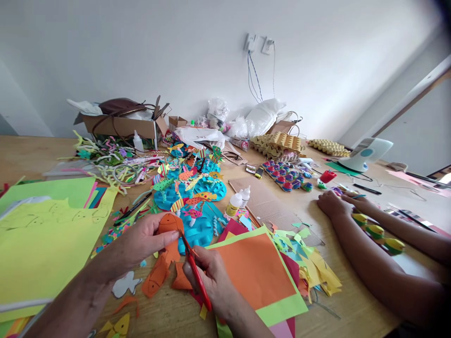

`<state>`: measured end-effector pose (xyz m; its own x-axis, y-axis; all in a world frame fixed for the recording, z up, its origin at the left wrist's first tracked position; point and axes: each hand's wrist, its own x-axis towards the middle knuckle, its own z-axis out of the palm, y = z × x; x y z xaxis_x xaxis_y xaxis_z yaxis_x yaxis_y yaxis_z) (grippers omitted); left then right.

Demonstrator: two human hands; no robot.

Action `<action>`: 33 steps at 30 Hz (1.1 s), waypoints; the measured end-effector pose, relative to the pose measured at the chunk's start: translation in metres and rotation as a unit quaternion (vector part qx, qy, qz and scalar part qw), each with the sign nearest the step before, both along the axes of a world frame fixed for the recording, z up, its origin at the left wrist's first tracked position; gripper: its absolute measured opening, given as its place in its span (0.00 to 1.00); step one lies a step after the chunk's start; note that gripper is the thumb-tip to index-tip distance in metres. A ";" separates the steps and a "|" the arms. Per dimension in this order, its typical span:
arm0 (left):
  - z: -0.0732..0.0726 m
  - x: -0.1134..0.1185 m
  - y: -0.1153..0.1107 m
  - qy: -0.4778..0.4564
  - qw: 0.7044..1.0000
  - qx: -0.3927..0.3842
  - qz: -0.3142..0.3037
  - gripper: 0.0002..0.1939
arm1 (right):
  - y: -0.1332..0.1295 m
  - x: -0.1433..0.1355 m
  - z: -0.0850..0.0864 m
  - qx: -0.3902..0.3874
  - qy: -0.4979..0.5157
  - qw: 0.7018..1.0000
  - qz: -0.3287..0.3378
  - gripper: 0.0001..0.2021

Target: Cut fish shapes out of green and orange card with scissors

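Pinched in my left hand is a piece of orange paper with a fish outline drawn on it. My right hand grips red-handled scissors, whose blades meet the edge of that paper. Below my hands lie orange paper scraps and a white fish-shaped template. Yellow cut fish pieces rest near the front edge. Just beyond my hands stand blue painted bases carrying several decorated paper fish.
Stacked coloured sheets lie right of my hands, with yellow sheets at left. Glue bottles stand past the stack. Paper scraps are piled at right. Another person's hands work beside painted egg-carton cups.
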<state>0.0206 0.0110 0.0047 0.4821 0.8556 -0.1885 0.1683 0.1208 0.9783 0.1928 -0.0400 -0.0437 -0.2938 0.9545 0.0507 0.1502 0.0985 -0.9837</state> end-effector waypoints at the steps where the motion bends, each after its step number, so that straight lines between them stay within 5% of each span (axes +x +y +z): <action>1: 0.000 0.000 0.000 0.001 1.000 0.000 0.000 0.09 | 0.000 0.000 0.000 0.005 -0.001 1.000 0.002 0.16; 11: -0.003 -0.005 -0.001 -0.012 1.000 -0.013 -0.004 0.08 | -0.001 -0.001 -0.002 0.052 -0.019 0.998 -0.011 0.18; 19: 0.005 0.003 -0.003 0.004 0.999 0.025 0.027 0.10 | 0.001 -0.001 -0.001 0.005 -0.001 1.000 -0.028 0.18; 33: -0.004 0.002 -0.004 -0.018 0.997 0.037 0.059 0.09 | 0.001 -0.003 -0.010 -0.059 0.094 0.994 0.026 0.14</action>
<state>0.0227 0.0073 0.0008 0.3825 0.9177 -0.1074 0.1219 0.0651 0.9904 0.1897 -0.0389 -0.0541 -0.3384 0.9410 -0.0028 -0.0388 -0.0169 -0.9991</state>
